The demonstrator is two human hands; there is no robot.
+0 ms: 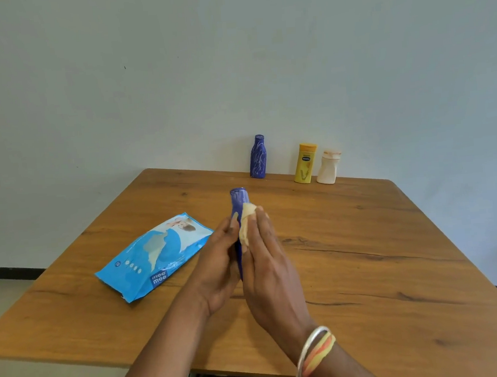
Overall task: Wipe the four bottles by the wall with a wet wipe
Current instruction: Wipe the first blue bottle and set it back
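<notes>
Held up over the middle of the wooden bench, between both hands, a blue bottle, tilted with its capped end pointing away toward the wall. Wrapped around the bottle's left side and lower body, the left hand, fingers curled in a firm grasp. Pressed flat against the bottle's right side, the right hand, fingers extended and pinning a crumpled pale wet wipe against the bottle just below its neck. Visible above the hands, only the bottle's cap and upper part, plus a thin strip of blue between the palms. On the right wrist, a silver bangle and an orange-and-yellow thread band. Lying flat on the bench just left of the hands, a light blue pack of wipes, set at an angle. Standing upright along the bench's far edge by the wall, three more bottles: a blue one with white scribbles, then, well apart to its right, a yellow bottle and just beside that a cream-white bottle with an orange-rimmed cap. At the bottom edge, under the bench, something dark, too little seen to tell.
</notes>
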